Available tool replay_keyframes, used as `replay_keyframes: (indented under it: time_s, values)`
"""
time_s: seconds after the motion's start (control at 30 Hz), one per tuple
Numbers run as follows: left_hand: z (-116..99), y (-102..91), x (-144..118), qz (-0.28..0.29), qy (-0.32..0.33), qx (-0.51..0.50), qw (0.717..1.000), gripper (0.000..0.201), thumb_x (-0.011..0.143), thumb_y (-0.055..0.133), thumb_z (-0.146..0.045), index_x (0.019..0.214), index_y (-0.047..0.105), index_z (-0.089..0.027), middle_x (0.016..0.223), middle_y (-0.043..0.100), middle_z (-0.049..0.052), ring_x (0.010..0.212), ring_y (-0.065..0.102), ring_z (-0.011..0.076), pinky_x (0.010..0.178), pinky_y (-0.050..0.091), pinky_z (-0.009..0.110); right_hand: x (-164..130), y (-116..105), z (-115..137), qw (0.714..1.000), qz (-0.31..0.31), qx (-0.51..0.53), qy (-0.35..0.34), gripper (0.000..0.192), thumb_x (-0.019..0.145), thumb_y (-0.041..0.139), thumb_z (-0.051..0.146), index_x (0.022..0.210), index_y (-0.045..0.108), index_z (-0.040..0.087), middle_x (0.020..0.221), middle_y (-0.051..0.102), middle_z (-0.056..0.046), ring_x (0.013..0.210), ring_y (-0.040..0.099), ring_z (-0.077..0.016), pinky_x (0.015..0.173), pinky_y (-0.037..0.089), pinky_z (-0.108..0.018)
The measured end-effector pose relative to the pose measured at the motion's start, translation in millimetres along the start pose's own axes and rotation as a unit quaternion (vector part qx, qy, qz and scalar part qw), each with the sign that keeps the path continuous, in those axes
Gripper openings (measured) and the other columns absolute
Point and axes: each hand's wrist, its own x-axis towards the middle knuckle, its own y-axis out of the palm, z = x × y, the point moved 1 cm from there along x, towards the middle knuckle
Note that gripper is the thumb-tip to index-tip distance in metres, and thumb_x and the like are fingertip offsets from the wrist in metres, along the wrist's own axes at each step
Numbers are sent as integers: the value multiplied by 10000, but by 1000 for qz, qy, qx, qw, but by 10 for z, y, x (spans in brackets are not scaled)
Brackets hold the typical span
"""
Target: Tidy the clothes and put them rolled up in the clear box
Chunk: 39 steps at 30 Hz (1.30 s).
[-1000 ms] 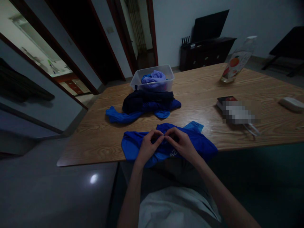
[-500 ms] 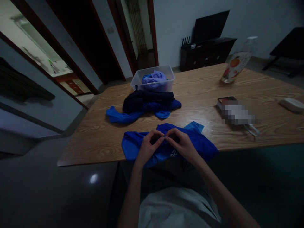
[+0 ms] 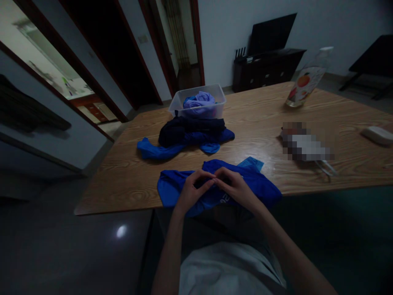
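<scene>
A blue garment (image 3: 262, 189) with white lettering lies crumpled along the table's near edge, part of it drooping over. A lighter blue piece (image 3: 251, 163) pokes out behind it. Above the cloth, my left hand (image 3: 194, 188) has its thumb and index finger pinched together, making a loop. My right hand (image 3: 235, 184) mirrors it, and the fingertips of both hands meet in the middle. Whatever sits between those fingertips is too small or hidden to make out. Both wrists come in from the bottom of the view.
Behind the garment lies a dark folded bundle (image 3: 192, 127) over blue cloth (image 3: 159, 151). A clear plastic box (image 3: 216, 110) beyond it holds purple and blue fabric. To the right are a blurred-out item (image 3: 303, 143) with a strap, a tall bottle (image 3: 307, 82) and a white object (image 3: 377, 135).
Both hands' joined fingertips have shifted very slightly to the right. The garment and the other things on the table have stayed where they were.
</scene>
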Motion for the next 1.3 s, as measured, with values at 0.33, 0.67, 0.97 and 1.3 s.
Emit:
replay_keyframes:
  time_s: [0.33,0.67,0.97,1.3]
  values:
    - [-32,-9,6,8,6,9,1000,215,926,767,-402,1016,776,-208,1022,761,48,1002,696,201,914,537,290,10,-8,39,999,31,23,17,268,1025,667,462,1005,688,196,883,643,-15,775,580,-168,663,449,-261]
    - [17,-13,0,11,-4,1,1000,214,911,788,-396,994,775,-199,990,759,34,959,687,180,877,517,259,14,-11,28,999,47,13,24,288,1036,653,472,1008,692,188,876,638,-15,766,570,-165,656,428,-262]
    - [19,-16,6,8,-7,1,1000,246,906,787,-417,1008,777,-193,1007,761,50,981,692,197,897,527,278,16,-16,27,998,62,-2,31,341,1053,616,497,975,707,177,848,629,-18,760,559,-170,653,400,-267]
    - [17,-1,-5,10,-4,-16,1000,217,916,785,-378,1057,764,-214,1052,746,37,1017,693,187,926,528,277,15,-37,1,997,73,-16,17,295,1070,587,455,1034,697,184,869,622,-12,781,548,-169,674,399,-263]
